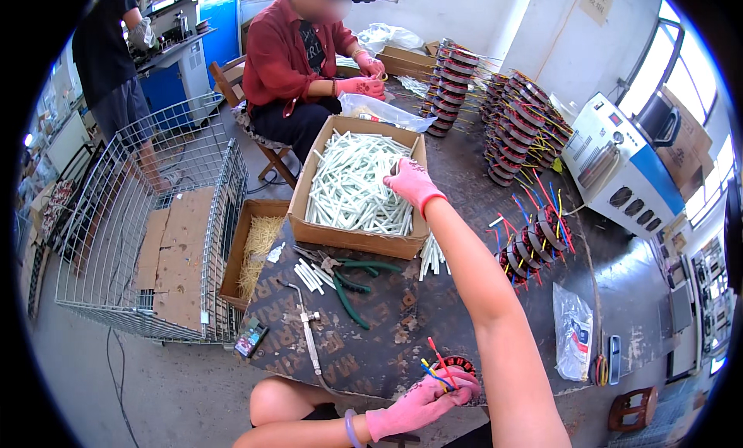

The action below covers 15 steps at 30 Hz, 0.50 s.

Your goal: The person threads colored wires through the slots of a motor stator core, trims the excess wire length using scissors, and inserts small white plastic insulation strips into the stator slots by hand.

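Note:
My left hand (422, 408), in a pink glove, grips a motor stator (457, 365) near the table's front edge. Red, blue and yellow wires stand up from this ring. My right hand (414, 183), also gloved in pink, reaches over the right side of a cardboard box (352, 243). Its fingers are bent down against a heap of short white tubes (356, 185); whatever lies between the fingertips is hidden. Nearer me lie green-handled pliers (352, 293), a few loose white tubes (312, 278) and a metal torch with a hose (309, 343).
Stacked stators (449, 88) with wires stand at the far right, and another row (534, 247) lies nearer. A white-and-blue machine (623, 169) is beyond them. A plastic bag (573, 332) lies at right. Left of the table is a wire cage (147, 293). A co-worker (290, 68) sits across.

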{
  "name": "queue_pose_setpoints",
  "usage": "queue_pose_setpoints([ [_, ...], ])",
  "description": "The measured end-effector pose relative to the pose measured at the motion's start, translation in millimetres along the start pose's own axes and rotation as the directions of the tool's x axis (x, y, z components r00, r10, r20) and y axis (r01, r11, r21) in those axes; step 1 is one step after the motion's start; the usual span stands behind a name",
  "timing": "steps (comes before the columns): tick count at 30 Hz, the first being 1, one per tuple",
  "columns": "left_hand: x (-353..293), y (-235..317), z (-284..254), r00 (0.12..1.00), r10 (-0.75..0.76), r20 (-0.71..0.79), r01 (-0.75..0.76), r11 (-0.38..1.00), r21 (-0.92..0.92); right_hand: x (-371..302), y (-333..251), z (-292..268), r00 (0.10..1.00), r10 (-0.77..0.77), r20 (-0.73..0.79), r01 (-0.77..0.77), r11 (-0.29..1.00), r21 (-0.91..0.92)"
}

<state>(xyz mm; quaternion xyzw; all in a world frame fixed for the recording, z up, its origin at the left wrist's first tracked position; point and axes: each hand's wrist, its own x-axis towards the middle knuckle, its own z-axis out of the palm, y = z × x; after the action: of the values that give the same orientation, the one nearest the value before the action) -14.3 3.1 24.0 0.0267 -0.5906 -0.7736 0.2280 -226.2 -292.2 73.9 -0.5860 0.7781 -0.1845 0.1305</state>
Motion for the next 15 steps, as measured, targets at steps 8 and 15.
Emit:
queue_pose_setpoints([
  [8, -3.8, -6.1, -1.6, 0.999, 0.027, -0.041, -0.027, 1.0, 0.0, 16.3, -21.6, 19.6, 0.994, 0.075, 0.079, -0.044, 0.94, -0.338],
  [15, -2.6, -5.3, -1.4, 0.998, 0.052, -0.021, -0.051, 0.998, 0.045, 7.2, -4.5, 19.2, 1.0, 0.009, -0.018, -0.013, 0.973, -0.23],
])
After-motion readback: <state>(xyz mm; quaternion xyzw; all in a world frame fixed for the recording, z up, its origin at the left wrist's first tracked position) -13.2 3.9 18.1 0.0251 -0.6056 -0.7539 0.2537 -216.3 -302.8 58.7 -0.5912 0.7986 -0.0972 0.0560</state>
